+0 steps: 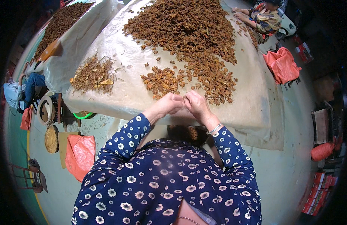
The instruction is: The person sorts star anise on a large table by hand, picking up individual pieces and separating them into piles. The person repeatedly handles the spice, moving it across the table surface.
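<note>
My left hand (171, 103) and my right hand (198, 106) meet above the near edge of a sheet-covered table (128, 105). Their fingertips come together, and whatever may be pinched between them is hidden. Just beyond the left hand lies a small cluster of star anise (162, 82). A large heap of star anise (184, 31) rises farther back, and its loose tail reaches down past my right hand. Off to the left on the same sheet is a pile of dry stems and leaf scraps (93, 74).
Below the table edge, a dark container (187, 133) holds brown pieces. A co-worker (266, 19) handles star anise at back right; another person (17, 90) sits by a second heaped table (61, 25). Red bags (80, 156), a woven basket (51, 139) and a green-rimmed basin (83, 115) stand left.
</note>
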A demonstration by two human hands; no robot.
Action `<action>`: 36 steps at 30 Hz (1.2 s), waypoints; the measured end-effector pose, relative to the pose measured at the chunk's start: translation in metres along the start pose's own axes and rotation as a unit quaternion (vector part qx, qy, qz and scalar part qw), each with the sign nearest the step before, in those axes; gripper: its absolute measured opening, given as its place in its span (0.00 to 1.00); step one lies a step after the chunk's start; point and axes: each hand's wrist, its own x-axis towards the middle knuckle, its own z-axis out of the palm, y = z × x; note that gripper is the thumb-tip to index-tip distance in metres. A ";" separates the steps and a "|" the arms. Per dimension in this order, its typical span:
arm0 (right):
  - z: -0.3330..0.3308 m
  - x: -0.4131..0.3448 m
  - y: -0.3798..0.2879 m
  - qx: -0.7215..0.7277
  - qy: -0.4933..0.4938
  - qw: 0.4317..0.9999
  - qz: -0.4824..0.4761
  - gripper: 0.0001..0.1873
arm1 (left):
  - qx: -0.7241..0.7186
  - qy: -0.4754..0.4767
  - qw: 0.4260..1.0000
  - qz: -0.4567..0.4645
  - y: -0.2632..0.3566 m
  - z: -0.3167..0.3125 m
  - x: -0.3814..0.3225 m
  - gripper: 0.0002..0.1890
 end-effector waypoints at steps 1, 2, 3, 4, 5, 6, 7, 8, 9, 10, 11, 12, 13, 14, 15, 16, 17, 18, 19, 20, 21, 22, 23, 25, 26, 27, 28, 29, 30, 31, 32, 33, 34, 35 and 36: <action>-0.003 0.004 -0.009 0.009 0.010 1.000 -0.004 0.04 | -0.154 -0.024 0.987 -0.028 0.001 -0.002 -0.003 0.06; -0.008 0.013 -0.018 0.059 0.034 0.998 0.016 0.04 | -0.216 -0.004 0.976 -0.010 0.001 0.001 -0.008 0.06; -0.007 0.017 -0.016 0.085 0.039 0.993 0.069 0.04 | -0.265 -0.037 0.963 0.016 0.005 0.005 -0.013 0.06; -0.003 0.021 -0.015 0.113 0.041 0.985 0.122 0.04 | -0.315 -0.067 0.946 0.042 0.007 0.007 -0.021 0.05; 0.001 0.025 -0.012 0.140 0.043 0.974 0.173 0.05 | -0.363 -0.096 0.924 0.070 0.013 0.007 -0.027 0.05; 0.004 0.025 -0.005 0.225 0.011 0.931 0.288 0.06 | -0.358 -0.115 0.922 0.096 0.023 0.005 -0.032 0.03; 0.004 0.022 0.001 0.226 0.007 0.931 0.286 0.07 | -0.360 -0.046 0.924 0.123 0.031 -0.001 -0.035 0.02; 0.003 0.022 0.004 0.218 0.014 0.937 0.273 0.06 | -0.360 0.025 0.921 0.150 0.039 -0.015 -0.036 0.02; -0.001 0.018 0.005 0.207 0.021 0.941 0.266 0.06 | -0.361 0.093 0.912 0.171 0.045 -0.029 -0.036 0.02; -0.005 0.023 0.008 0.184 -0.010 0.948 0.261 0.06 | -0.287 0.162 0.925 0.189 0.051 -0.056 -0.045 0.01; -0.015 0.030 -0.001 0.225 -0.070 0.929 0.284 0.06 | -0.208 0.224 0.930 0.205 0.059 -0.089 -0.054 0.01; -0.024 0.042 -0.012 0.239 -0.098 0.911 0.323 0.07 | -0.168 0.329 0.904 0.216 0.068 -0.114 -0.057 0.06; -0.026 0.052 -0.016 0.251 -0.127 0.889 0.361 0.07 | -0.125 0.430 0.865 0.223 0.074 -0.137 -0.060 0.11; -0.021 0.057 -0.006 0.216 -0.093 0.899 0.370 0.09 | -0.023 0.491 0.842 0.220 0.074 -0.160 -0.061 0.19; -0.003 0.051 0.037 0.098 -0.072 0.956 0.267 0.10 | 0.077 0.540 0.810 0.214 0.069 -0.179 -0.060 0.26; 0.007 0.054 0.044 -0.016 -0.086 0.978 0.192 0.10 | 0.217 0.587 0.751 0.209 0.060 -0.199 -0.066 0.36; 0.011 0.057 0.049 -0.133 -0.092 0.980 0.119 0.11 | 0.184 0.572 0.777 0.189 0.053 -0.200 -0.068 0.37; 0.019 0.064 0.046 -0.154 -0.127 0.972 0.128 0.08 | 0.220 0.581 0.761 0.185 0.037 -0.210 -0.064 0.35; 0.023 0.061 0.053 -0.172 -0.135 0.968 0.126 0.08 | 0.252 0.584 0.752 0.176 0.035 -0.195 -0.060 0.34; 0.028 0.056 0.062 -0.190 -0.143 0.963 0.124 0.07 | 0.197 0.547 0.785 0.214 0.027 -0.171 -0.053 0.33; 0.032 0.060 0.066 -0.206 -0.147 0.961 0.111 0.07 | 0.197 0.526 0.801 0.206 0.009 -0.174 -0.047 0.30; 0.029 0.060 0.063 -0.202 -0.156 0.961 0.106 0.07 | 0.201 0.519 0.805 0.205 0.012 -0.156 -0.043 0.29; 0.028 0.059 0.062 -0.210 -0.162 0.958 0.107 0.07 | 0.204 0.512 0.809 0.205 0.013 -0.132 -0.037 0.27; 0.025 0.058 0.059 -0.226 -0.170 0.953 0.109 0.06 | 0.180 0.437 0.846 0.246 0.022 -0.093 -0.030 0.25; 0.023 0.056 0.059 -0.220 -0.168 0.955 0.110 0.07 | 0.186 0.394 0.870 0.232 0.022 -0.085 -0.025 0.24; 0.019 0.057 0.054 -0.187 -0.147 0.965 0.114 0.07 | 0.158 0.397 0.870 0.246 0.029 -0.064 -0.020 0.21; 0.012 0.054 0.047 -0.155 -0.126 0.973 0.119 0.08 | 0.210 0.362 0.880 0.222 0.032 -0.055 -0.018 0.23; 0.007 0.052 0.042 -0.122 -0.105 0.979 0.125 0.08 | 0.261 0.326 0.887 0.197 0.033 -0.046 -0.015 0.24; 0.004 0.047 0.041 -0.120 -0.096 0.981 0.116 0.08 | 0.258 0.296 0.901 0.186 0.031 -0.032 -0.009 0.25; 0.001 0.046 0.031 -0.090 -0.088 0.986 0.108 0.07 | 0.258 0.270 0.911 0.173 0.029 -0.022 -0.002 0.25; -0.003 0.046 0.019 -0.061 -0.081 0.990 0.100 0.07 | 0.259 0.223 0.931 0.126 0.026 -0.017 0.004 0.26; -0.007 0.045 0.010 -0.034 -0.074 0.993 0.091 0.07 | 0.215 0.189 0.952 0.105 0.027 -0.006 0.005 0.24; -0.007 0.044 0.009 -0.015 -0.052 0.997 0.063 0.06 | 0.119 0.173 0.974 0.082 0.023 -0.002 0.009 0.22; -0.011 0.043 0.002 0.023 -0.046 0.997 0.065 0.06 | 0.022 0.155 0.986 0.057 0.020 -0.001 0.012 0.20; -0.014 0.039 -0.001 0.032 -0.043 0.997 0.062 0.05 | 0.036 0.145 0.987 0.063 0.018 0.001 0.012 0.17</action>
